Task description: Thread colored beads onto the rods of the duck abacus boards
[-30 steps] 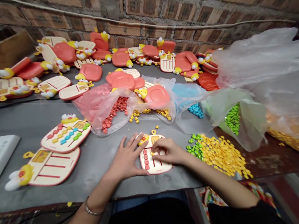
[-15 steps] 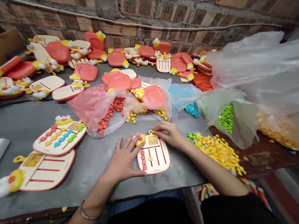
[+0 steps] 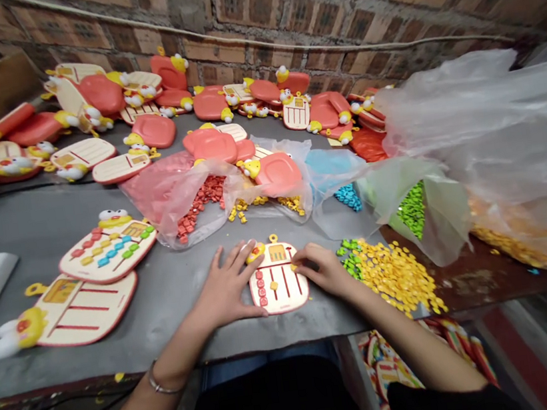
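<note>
A cream board with a red rim (image 3: 293,296) lies flat near the table's front edge. Its left slot carries several red beads (image 3: 261,287), and one yellow bead (image 3: 274,285) sits in the slot beside them. My left hand (image 3: 228,285) rests with fingers spread over the board's left side and its yellow duck head. At the board's upper right, my right hand (image 3: 323,268) pinches a small yellow bead (image 3: 294,267) between thumb and forefinger.
Yellow beads (image 3: 398,276) and green beads (image 3: 351,258) lie loose to the right. Plastic bags with red (image 3: 201,208), blue (image 3: 348,197) and green beads (image 3: 412,210) stand behind. A finished-looking board (image 3: 108,250) overlaps another (image 3: 86,310) at left. Many boards lie along the brick wall.
My right hand has moved down a little along the board's right side, and a yellow bead now shows at its fingertips. My left hand has stayed on the board.
</note>
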{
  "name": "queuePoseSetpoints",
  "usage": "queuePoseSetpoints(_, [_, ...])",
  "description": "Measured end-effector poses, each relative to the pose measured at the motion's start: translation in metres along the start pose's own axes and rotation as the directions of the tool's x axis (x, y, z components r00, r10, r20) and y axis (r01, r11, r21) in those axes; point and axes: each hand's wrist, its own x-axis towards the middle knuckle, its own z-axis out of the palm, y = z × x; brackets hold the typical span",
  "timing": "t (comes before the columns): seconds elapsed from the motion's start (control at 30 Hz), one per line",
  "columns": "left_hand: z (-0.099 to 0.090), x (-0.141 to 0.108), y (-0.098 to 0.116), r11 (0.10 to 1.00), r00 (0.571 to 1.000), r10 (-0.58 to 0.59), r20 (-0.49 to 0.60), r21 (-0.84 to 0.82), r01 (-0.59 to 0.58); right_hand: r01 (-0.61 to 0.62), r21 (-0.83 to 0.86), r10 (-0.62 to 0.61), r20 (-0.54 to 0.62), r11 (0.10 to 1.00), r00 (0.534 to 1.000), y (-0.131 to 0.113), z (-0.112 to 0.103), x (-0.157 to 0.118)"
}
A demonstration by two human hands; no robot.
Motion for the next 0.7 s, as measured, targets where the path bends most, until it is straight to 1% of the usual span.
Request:
queuePoseSetpoints(0.07, [-0.001,0.000,0.001,1.000,1.000,-0.011,0.005,0.001,0.011,-0.045,0.037,0.046,-0.034,0.998,0.998,0.002,0.002,-0.001])
queuePoseSetpoints(0.13, [-0.002,0.000,0.001,1.000,1.000,-0.024,0.007,0.006,0.024,-0.058,0.047,0.061,-0.053,0.997,0.997,0.006,0.004,0.001])
queuePoseSetpoints(0.23, [-0.003,0.000,0.001,1.000,1.000,-0.026,0.009,0.016,0.026,-0.051,0.069,0.056,-0.069,0.996,0.996,0.009,0.010,0.012])
queuePoseSetpoints(0.3, [-0.003,0.000,0.000,1.000,1.000,-0.020,0.011,0.021,0.019,-0.018,0.077,0.022,-0.053,0.997,0.998,0.006,0.016,0.021])
queuePoseSetpoints(0.4, [-0.003,0.000,0.000,1.000,1.000,-0.012,0.025,0.016,0.012,0.050,0.101,-0.050,-0.007,0.994,0.999,-0.003,0.026,0.033])
queuePoseSetpoints(0.47, [-0.003,0.000,0.001,1.000,1.000,-0.013,0.026,0.009,0.013,0.065,0.165,-0.075,0.054,0.984,0.996,-0.010,0.028,0.037])
queuePoseSetpoints(0.53, [-0.004,-0.001,0.002,1.000,1.000,-0.018,0.015,0.005,0.017,0.056,0.247,-0.100,0.171,0.967,0.980,-0.014,0.024,0.039])
queuePoseSetpoints(0.6, [-0.005,-0.001,0.003,1.000,1.000,-0.017,0.012,0.004,0.017,0.006,0.331,-0.107,0.288,0.944,0.951,-0.015,0.017,0.043])
queuePoseSetpoints(0.63, [-0.005,-0.001,0.003,1.000,1.000,-0.014,0.014,0.004,0.014,-0.027,0.355,-0.090,0.308,0.935,0.947,-0.014,0.013,0.046])
queuePoseSetpoints(0.67, [-0.006,-0.001,0.003,1.000,1.000,-0.011,0.017,0.002,0.011,-0.054,0.358,-0.058,0.295,0.932,0.954,-0.012,0.010,0.052])
queuePoseSetpoints(0.7, [-0.006,-0.001,0.004,1.000,1.000,-0.009,0.020,0.000,0.009,-0.069,0.342,-0.020,0.250,0.937,0.968,-0.010,0.008,0.061])
